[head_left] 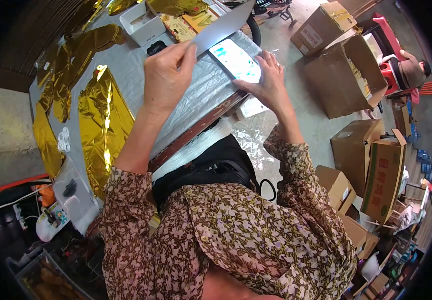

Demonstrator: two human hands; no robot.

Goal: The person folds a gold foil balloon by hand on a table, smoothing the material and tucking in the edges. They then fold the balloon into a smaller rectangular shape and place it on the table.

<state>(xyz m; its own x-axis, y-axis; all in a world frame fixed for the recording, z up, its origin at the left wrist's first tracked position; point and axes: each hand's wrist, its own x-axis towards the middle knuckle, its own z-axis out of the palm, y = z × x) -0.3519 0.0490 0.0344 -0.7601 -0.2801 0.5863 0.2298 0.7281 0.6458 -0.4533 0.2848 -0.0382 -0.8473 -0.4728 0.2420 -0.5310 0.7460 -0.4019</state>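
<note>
My left hand (168, 75) is raised over the table's near part, its thumb and fingers pinched on the lower corner of a thin pale sheet (223, 27), which slants up to the right. My right hand (268, 80) is around the near end of a phone (236, 61) with a bright lit screen, thumb at its lower edge and fingers at the far side. The phone is at the edge of the table, which has a silvery cover (183, 110). Glare hides most of the screen's content.
Gold foil balloons (103, 120) lie on the table's left side. A white box (142, 25) and a dark small object (156, 48) are beyond my left hand. Cardboard boxes (333, 75) stand on the floor at right. A person (411, 70) is at the far right.
</note>
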